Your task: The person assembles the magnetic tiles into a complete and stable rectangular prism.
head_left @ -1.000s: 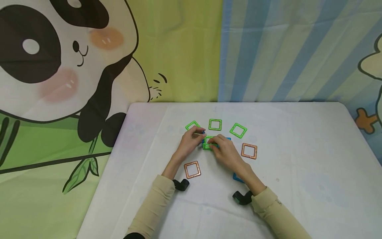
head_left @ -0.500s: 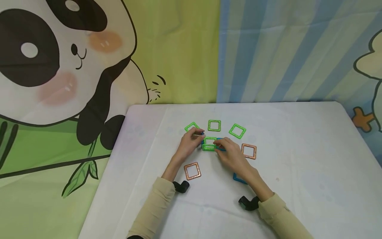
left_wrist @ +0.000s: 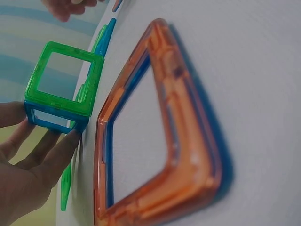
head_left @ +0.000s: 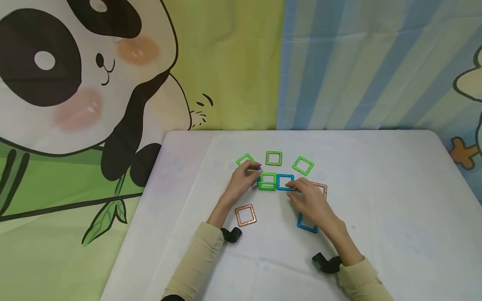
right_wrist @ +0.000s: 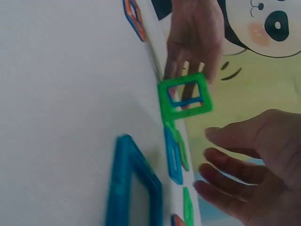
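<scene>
At the table's middle, a green square magnetic tile (head_left: pixel 267 186) stands upright in front of more tiles as part of a small box shape. My left hand (head_left: pixel 241 179) pinches a blue magnetic tile (left_wrist: pixel 55 110) forming the box's left side, thumb at one edge and fingers at the other. To the right of the box a second blue tile (head_left: pixel 285 176) lies flat. My right hand (head_left: pixel 314 202) is over its right edge in the head view, fingers parted; the right wrist view shows nothing between thumb and fingers.
Three green tiles, including a middle one (head_left: pixel 273 158), lie behind the box. One orange tile (head_left: pixel 245 215) is at front left. Another orange tile (head_left: pixel 324 190) and a blue tile (head_left: pixel 307 228) lie partly behind the right hand. A patterned curtain (head_left: pixel 241 62) hangs behind the table.
My right hand has let go of the upright green tile and drawn back to the right, uncovering the flat blue tile. The left hand keeps its hold at the box's left side.
</scene>
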